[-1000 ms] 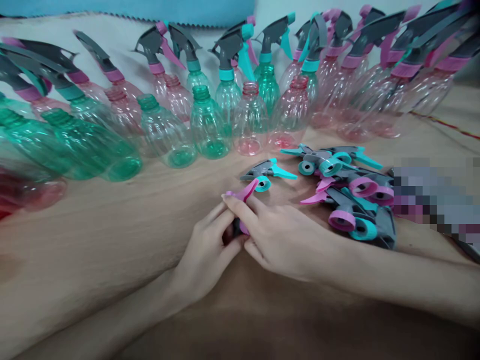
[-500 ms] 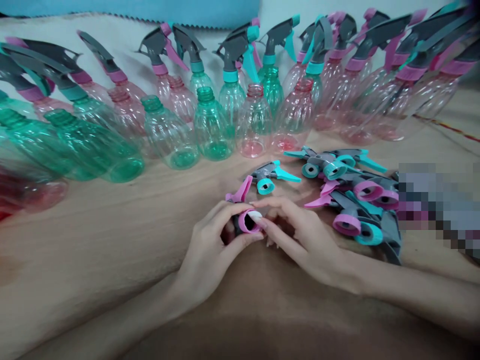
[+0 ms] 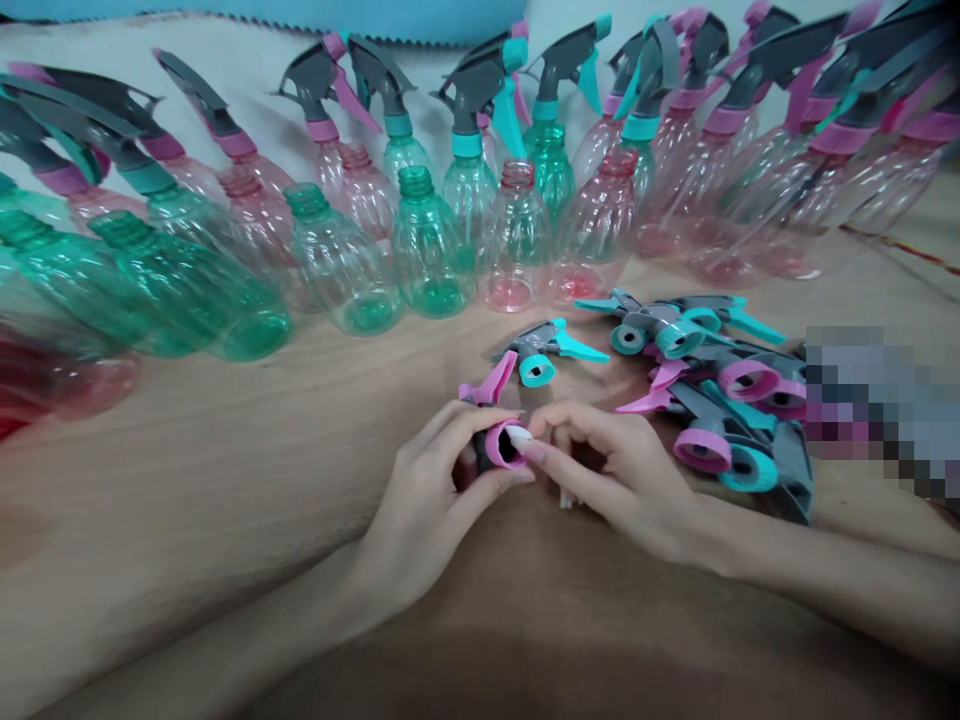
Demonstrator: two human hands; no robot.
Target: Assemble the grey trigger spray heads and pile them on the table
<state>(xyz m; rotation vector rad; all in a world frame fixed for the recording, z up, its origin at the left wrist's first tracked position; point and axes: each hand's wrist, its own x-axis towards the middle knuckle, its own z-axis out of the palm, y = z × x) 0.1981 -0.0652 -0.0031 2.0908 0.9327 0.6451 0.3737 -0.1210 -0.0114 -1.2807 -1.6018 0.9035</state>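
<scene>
Here, the left hand grips a pink-collared spray head, mouth facing the right hand.
Left fingers and thumb wrap it closely, hiding most of its long axis; the pink trigger slants up and away; the right hand, partly curled, is nearer the opening, thumb at its rim, though whether it holds anything I cannot tell; farther right, loose spray heads lie piled.

Spray head in left hand, right hand at its right; bottles behind, on table; heaped spray heads further right
</scene>
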